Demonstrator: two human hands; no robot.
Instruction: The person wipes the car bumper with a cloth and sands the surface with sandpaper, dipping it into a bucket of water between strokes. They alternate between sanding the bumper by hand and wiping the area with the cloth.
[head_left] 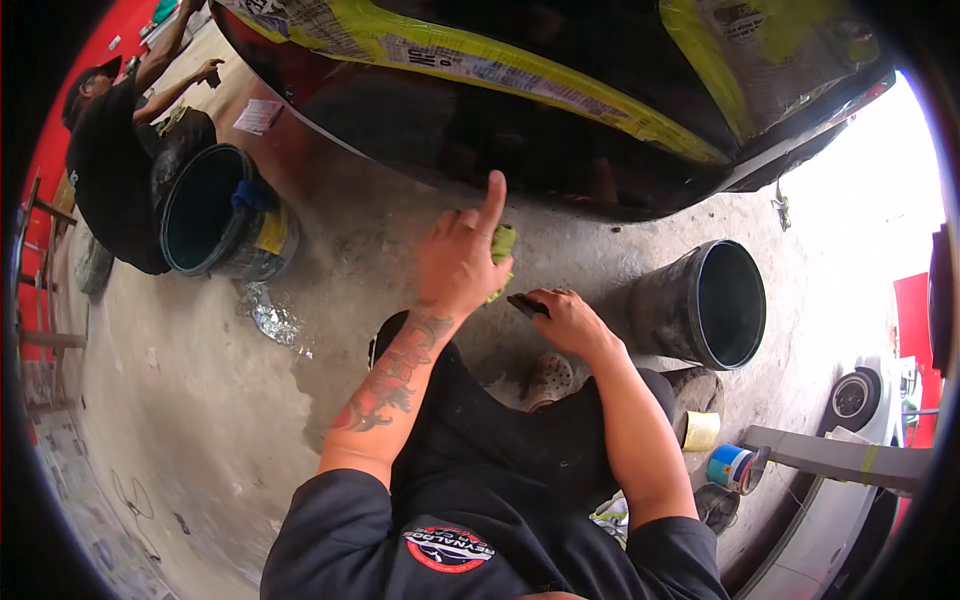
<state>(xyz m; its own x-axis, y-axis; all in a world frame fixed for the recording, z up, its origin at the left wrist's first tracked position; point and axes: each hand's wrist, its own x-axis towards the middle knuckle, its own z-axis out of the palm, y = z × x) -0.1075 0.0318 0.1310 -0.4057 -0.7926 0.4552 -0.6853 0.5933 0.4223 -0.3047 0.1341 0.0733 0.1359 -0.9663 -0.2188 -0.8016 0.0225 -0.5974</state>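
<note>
1. Below the black car panel (520,150), at frame centre, the left hand (458,262) grips a green pad (503,245). Three fingers curl round it, and the index finger is straight and points up at the panel. The pad's long axis runs up and down in the frame. Its upper end is near the panel, and most of its length is hidden behind the hand.
2. Just to the right and lower, the right hand (567,322) is clenched on a dark flat sheet (526,304). The sheet's long axis lies roughly level, and its free end points left toward the pad. The two hands are close together but do not touch.
3. Surroundings, left to right:
   - A co-worker in black (110,160) reaches toward the same panel.
   - An open bucket (215,215) lies on its side.
   - Crumpled foil (270,318) lies on the floor.
   - The person's shoe (548,378) shows beneath the hands.
   - A black bucket (705,305) lies on its side, just beside the right hand.
   - A tape roll (700,430) and a blue-and-white can (730,465) sit further right.
   - A white car (860,400) stands at the edge of the frame.
4. Newspaper held by yellow-green masking tape (560,85) covers the panel's upper part.
5. The ground is a stained concrete floor (200,400), and a red wall (45,150) closes the left side.
</note>
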